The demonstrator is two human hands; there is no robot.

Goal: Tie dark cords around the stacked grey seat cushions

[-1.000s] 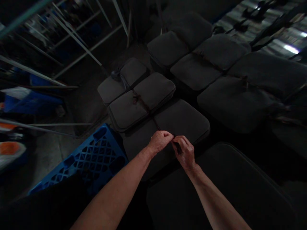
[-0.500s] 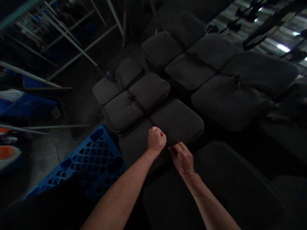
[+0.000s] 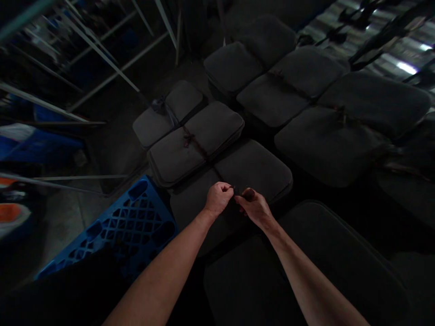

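Note:
A stack of dark grey, round-cornered sheets lies below my hands, with a dark tie strip running across its middle. My left hand is closed in a pinch on the strip near the stack's centre. Close beside it, my right hand is also closed, with a dark piece of the strip between thumb and fingers. The exact shape of the strip between the hands is too dark to make out. Just beyond, another stack has its strip knotted in a small bow.
Several more tied stacks stand in rows ahead and to the right. A blue plastic pallet with a lattice top is at my left. Metal frame bars and blue crates stand farther left.
My right hand has moved up and turned inward, nearer to my left hand. My left hand has shifted slightly left and rolled so its thumb shows. The stacks stay put.

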